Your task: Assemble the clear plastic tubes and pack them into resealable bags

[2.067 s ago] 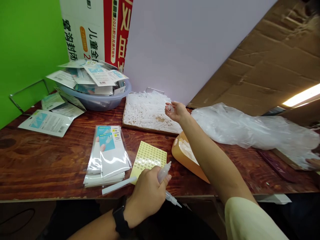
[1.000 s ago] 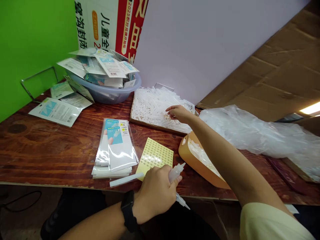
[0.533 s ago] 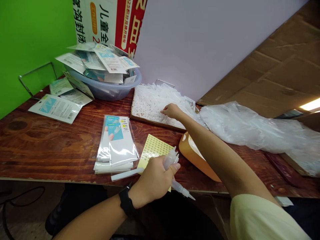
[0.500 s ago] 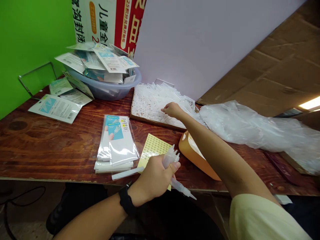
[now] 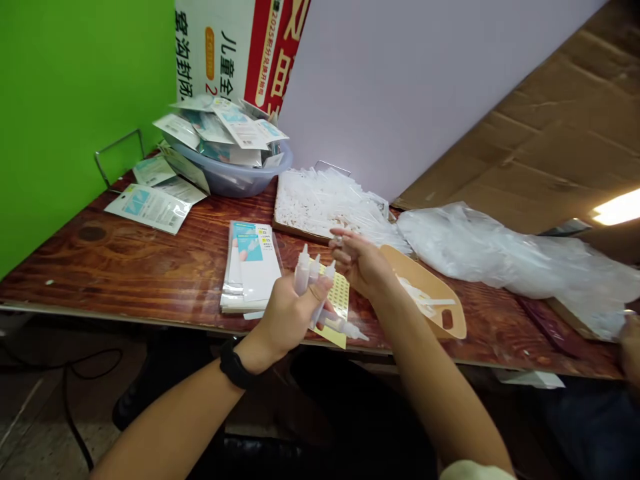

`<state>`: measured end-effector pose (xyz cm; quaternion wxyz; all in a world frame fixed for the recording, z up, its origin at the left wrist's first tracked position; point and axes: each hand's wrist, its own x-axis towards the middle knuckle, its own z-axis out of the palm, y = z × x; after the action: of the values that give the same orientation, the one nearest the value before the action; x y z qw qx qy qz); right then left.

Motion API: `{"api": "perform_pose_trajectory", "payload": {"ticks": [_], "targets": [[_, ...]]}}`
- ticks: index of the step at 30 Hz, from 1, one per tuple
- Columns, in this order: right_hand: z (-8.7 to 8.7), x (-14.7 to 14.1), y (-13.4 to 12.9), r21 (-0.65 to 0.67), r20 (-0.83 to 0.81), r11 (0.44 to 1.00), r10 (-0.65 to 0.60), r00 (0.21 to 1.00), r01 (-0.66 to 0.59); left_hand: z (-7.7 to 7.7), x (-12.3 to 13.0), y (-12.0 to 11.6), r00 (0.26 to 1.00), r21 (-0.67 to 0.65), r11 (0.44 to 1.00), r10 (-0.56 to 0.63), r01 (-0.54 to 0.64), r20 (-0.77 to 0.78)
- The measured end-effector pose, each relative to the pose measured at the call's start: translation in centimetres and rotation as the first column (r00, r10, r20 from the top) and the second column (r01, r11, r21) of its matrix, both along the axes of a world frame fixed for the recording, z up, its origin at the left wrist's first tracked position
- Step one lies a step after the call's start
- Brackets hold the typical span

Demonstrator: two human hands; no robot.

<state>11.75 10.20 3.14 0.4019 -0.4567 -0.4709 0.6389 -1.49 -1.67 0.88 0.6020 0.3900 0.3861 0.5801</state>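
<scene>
My left hand (image 5: 287, 313) is closed round several translucent dropper bottles (image 5: 303, 270) with pointed nozzles. Most of the nozzles point up, while one bottle lies crosswise below and points to the right. To the right, my right hand (image 5: 367, 263) is raised with its fingertips pinched on something small and pale, too blurred to name. Under and behind the bottles lies a yellow sheet (image 5: 340, 293) with rows of dots. Left of it is a stack of printed cards in clear sleeves (image 5: 263, 267). Behind my right hand stands a shallow box (image 5: 300, 230) heaped with small whitish plastic pieces.
A blue basin (image 5: 240, 180) piled with printed packets (image 5: 240, 127) stands at the back left, with more loose packets (image 5: 155, 203) beside it. An orange tray (image 5: 453, 307) holds white strips. A clear plastic bag (image 5: 460, 240) lies at right. Another person's hand (image 5: 631, 343) shows at the right edge.
My right hand has come back from the box of plastic pieces toward the bottles, with something small pinched. The bottles in my left hand now stand more upright. The view has shifted.
</scene>
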Motion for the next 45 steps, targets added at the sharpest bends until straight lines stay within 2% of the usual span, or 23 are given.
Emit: {"api": "perform_pose_trajectory", "payload": {"ticks": [4,6,9,12,16,21,26,28,33,39,42,45], "targets": [[-2.1,-1.2,-2.0,-0.211,-0.162,0.976,0.027,0.986,-0.061,-0.4,-1.8,-0.1,0.987,0.006,0.990,0.137,-0.138,0.080],[-2.5,-2.0,-2.5,-0.253,-0.224,0.963,0.041,0.974,-0.098,-0.5,-2.7,0.1,0.968,-0.002,0.973,0.228,-0.229,0.101],[-2.1,-3.1,-3.6,-0.182,-0.272,0.974,0.082,0.959,-0.135,-0.6,-4.3,0.5,0.908,0.020,0.909,0.415,-0.417,0.055],[-1.6,-4.1,-5.2,-0.066,-0.256,0.993,0.083,0.963,-0.103,-1.0,-5.7,0.9,0.812,0.073,0.814,0.580,-0.576,-0.059],[-2.1,-5.0,-6.8,0.047,-0.246,0.998,0.051,0.968,-0.040,-2.0,-6.8,1.3,0.701,0.144,0.725,0.689,-0.674,-0.185],[-3.4,-6.6,-7.4,0.118,-0.261,0.992,0.064,0.963,-0.034,-2.8,-6.7,1.6,0.630,0.197,0.683,0.727,-0.703,-0.274],[-4.4,-7.7,-7.6,0.372,-0.108,0.928,0.027,0.994,0.015,-2.8,-6.0,1.9,0.599,0.226,0.670,0.738,-0.708,-0.311],[-4.8,-7.7,-7.5,0.425,-0.057,0.904,-0.011,0.998,0.035,-2.8,-5.7,2.2,0.605,0.219,0.676,0.732,-0.704,-0.315],[-5.4,-7.6,-7.1,0.452,-0.028,0.891,-0.030,0.999,0.040,-3.0,-5.0,3.0,0.644,0.193,0.704,0.706,-0.684,-0.295],[-4.9,-7.4,-6.8,0.381,-0.139,0.924,0.009,0.990,0.045,-2.9,-4.4,3.9,0.737,0.020,0.744,0.664,-0.667,-0.122],[-4.4,-6.9,-6.7,0.374,-0.136,0.927,0.097,0.986,-0.040,-2.8,-4.4,3.9,0.757,-0.036,0.757,0.651,-0.653,-0.052],[-4.2,-6.3,-6.4,0.427,-0.054,0.895,0.170,0.984,-0.131,-2.8,-4.7,3.6,0.736,0.031,0.744,0.666,-0.668,-0.124]]}}
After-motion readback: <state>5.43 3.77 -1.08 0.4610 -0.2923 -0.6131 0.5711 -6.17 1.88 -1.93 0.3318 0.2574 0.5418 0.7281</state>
